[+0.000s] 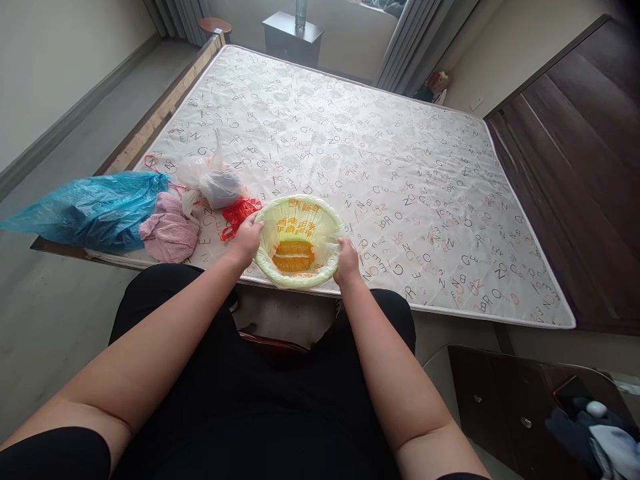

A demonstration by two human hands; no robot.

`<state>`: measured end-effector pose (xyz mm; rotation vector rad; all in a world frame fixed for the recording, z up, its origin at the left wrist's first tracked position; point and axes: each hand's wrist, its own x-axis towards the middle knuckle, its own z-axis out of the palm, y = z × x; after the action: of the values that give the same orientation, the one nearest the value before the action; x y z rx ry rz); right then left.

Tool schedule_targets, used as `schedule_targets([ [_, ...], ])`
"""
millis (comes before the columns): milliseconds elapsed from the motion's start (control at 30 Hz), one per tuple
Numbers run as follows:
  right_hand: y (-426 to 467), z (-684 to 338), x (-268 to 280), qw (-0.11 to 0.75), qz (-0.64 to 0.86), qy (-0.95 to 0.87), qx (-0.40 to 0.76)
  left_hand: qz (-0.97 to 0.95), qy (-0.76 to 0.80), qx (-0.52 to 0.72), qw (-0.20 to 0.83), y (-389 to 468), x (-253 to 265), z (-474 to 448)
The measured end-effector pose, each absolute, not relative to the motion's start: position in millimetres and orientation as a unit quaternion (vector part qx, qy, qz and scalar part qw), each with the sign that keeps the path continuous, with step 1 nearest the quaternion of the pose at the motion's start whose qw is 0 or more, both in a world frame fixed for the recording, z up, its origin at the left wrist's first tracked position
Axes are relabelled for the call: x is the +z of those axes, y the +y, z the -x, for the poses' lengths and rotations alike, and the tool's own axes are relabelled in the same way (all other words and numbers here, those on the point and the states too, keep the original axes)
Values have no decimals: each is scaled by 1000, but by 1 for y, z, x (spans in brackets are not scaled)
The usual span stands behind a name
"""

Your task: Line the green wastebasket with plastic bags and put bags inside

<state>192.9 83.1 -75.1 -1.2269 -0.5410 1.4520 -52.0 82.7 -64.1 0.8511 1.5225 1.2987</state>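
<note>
A pale green wastebasket (336, 265) stands tilted toward me at the mattress's near edge, between my hands. A thin clear plastic bag (295, 227) with orange printed characters lines it and folds over its rim. Deep inside shows an orange patch (293, 256) with lettering; whether it is print or a separate thing I cannot tell. My left hand (247, 238) is closed on the left side of the rim. On the opposite side, my right hand (347, 260) grips the rim with its fingers wrapped over the liner. Just left of the basket lies a red plastic bag (239, 215).
On the patterned mattress (390, 167) lie a white tied bag (220, 183), a pink towel (170, 230) and a large blue plastic bag (100, 207). A dark cabinet (500, 393) with clothes (595, 433) is at lower right. A nightstand (293, 40) stands beyond the bed.
</note>
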Motion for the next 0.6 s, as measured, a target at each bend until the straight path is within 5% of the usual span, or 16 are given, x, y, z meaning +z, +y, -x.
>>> schedule_targets([
  [600, 83, -193, -77, 550, 519, -236, 610, -346, 624, 530, 459, 84, -64, 52],
])
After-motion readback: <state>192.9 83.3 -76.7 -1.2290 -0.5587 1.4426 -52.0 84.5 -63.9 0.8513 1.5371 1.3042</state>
